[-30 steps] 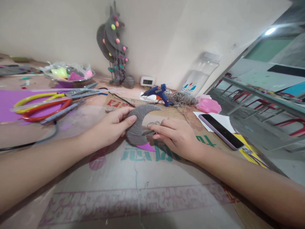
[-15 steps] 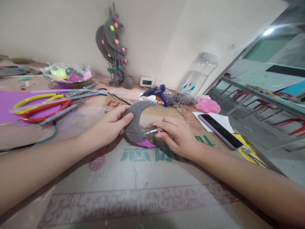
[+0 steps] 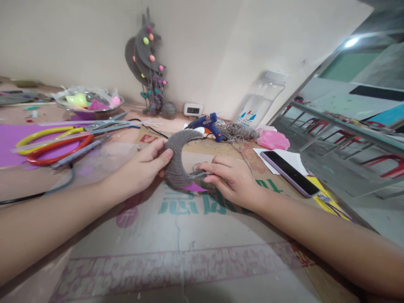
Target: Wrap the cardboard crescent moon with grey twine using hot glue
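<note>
Dim, greyish light, white glare from a lamp at upper right, soft blur, stretched edges

From the crescent, I have a free lane at six o'clock over the cardboard; the glue gun blocks one o'clock, the scissors nine, the phone three.

Against the pale wall I see a small white digital clock and, farther right, a clear bottle printed with sailboats. Near it, a phone lies face up, partly over white paper. Leftward sits a metal bowl; across the room, red stools stand by a long table.
</note>
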Motion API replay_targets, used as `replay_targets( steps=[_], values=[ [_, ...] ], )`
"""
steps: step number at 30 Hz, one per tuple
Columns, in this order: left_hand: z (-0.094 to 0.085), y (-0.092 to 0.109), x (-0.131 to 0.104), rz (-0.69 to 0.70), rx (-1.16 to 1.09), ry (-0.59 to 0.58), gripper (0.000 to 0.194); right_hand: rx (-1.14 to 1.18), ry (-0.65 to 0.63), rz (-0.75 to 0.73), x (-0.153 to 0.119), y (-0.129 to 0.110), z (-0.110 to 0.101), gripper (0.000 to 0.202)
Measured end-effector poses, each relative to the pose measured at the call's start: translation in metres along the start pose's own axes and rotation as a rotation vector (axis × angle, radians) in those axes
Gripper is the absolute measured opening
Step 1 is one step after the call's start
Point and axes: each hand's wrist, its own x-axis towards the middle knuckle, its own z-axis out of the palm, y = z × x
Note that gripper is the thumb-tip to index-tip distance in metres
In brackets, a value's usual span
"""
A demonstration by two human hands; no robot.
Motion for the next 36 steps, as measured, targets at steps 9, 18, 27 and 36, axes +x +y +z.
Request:
replay_targets(
  steps=[9,18,27,36],
  values=[
    [-0.0022,-0.0014,-0.0004,0.029,0.064,-0.027,0.021,-0.055,0.005,-0.028,0.0028,-0.0038,0.0004,0.033],
    [-0.0009,0.0010,-0.0004,0.035,0.137,-0.043,0.022,-0.179,0.047,-0.097,0.0038,-0.0065,0.0004,0.028],
    [-0.0023,0.0002,-0.0003,0.037,0.158,-0.056,0.015,-0.161,0.044,-0.091,0.0026,-0.0054,0.0014,0.026],
    [-0.0017,0.0022,-0.0010,0.029,0.187,-0.045,0.012,-0.090,-0.001,-0.024,0.0014,-0.0062,-0.0022,0.031]
  ],
)
